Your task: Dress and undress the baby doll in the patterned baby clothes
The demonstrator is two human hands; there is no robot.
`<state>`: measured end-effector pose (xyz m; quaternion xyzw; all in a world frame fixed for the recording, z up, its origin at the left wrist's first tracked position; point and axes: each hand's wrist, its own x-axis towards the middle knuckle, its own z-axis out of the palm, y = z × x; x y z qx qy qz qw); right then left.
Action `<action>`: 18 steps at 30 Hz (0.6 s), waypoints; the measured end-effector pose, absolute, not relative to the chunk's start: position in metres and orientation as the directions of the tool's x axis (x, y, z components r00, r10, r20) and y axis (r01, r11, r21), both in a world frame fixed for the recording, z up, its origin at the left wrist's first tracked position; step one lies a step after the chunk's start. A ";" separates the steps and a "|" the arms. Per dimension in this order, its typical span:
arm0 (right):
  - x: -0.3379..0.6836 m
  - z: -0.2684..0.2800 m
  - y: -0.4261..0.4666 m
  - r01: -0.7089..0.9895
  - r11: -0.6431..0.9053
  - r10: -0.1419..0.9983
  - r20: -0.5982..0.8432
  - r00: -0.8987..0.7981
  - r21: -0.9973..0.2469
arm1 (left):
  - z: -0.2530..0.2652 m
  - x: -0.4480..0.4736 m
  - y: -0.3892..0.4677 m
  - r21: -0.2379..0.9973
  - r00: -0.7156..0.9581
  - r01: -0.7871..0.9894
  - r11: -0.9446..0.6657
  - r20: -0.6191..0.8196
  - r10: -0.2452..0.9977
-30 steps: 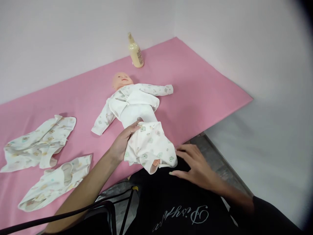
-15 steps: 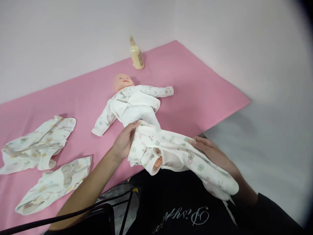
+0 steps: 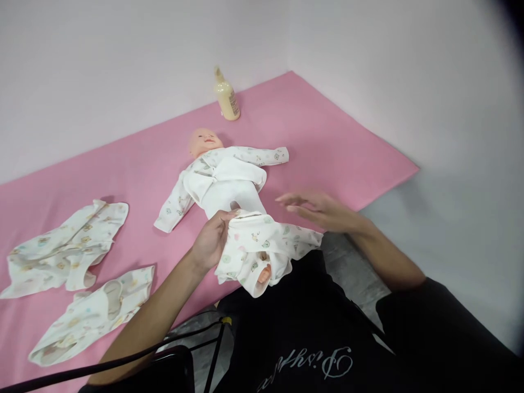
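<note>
A baby doll (image 3: 203, 143) lies on its back, wearing a white printed long-sleeved top (image 3: 233, 169) with its front folded up over the white body. White printed baby pants (image 3: 254, 237) are partly on the doll's legs, and one foot shows at a leg opening. My left hand (image 3: 210, 240) pinches the waistband of the pants at the doll's left side in view. Off the cloth, my right hand (image 3: 315, 210) hovers right of the pants with fingers stretched out, slightly blurred. The other pant leg lies bunched toward the table edge.
A pink-covered table (image 3: 327, 131) meets the walls at the back. A pump bottle (image 3: 227, 100) stands behind the doll. Two printed baby garments, a larger one (image 3: 69, 245) and a smaller one (image 3: 90, 316), lie at the left. A black cable (image 3: 135, 355) crosses the lower left.
My right hand has let go of the pant leg and moved up and left above the table. The stretched leg has dropped and bunched. My left hand keeps its hold on the waistband.
</note>
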<state>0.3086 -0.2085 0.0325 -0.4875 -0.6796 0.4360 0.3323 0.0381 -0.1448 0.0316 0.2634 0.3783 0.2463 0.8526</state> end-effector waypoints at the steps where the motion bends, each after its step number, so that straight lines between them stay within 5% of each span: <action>1: 0.301 0.036 -0.194 0.308 0.192 0.914 0.056 -0.402 -0.932 | 0.032 0.038 -0.145 0.615 0.609 -0.229 0.755 -0.514 0.604; 7: 0.274 0.035 -0.141 0.142 0.182 0.680 0.020 -0.733 -0.973 | 0.034 0.036 -0.148 0.581 0.688 -0.206 0.787 -0.486 0.539; 12: 0.273 0.033 -0.144 0.256 0.245 0.696 -0.015 -0.718 -0.935 | 0.032 0.032 -0.149 0.617 0.640 -0.161 0.770 -0.528 0.557; 18: 0.256 0.048 -0.148 0.247 0.452 0.726 0.192 -0.660 -0.857 | 0.023 0.038 -0.149 0.645 0.634 0.022 0.764 -0.600 0.488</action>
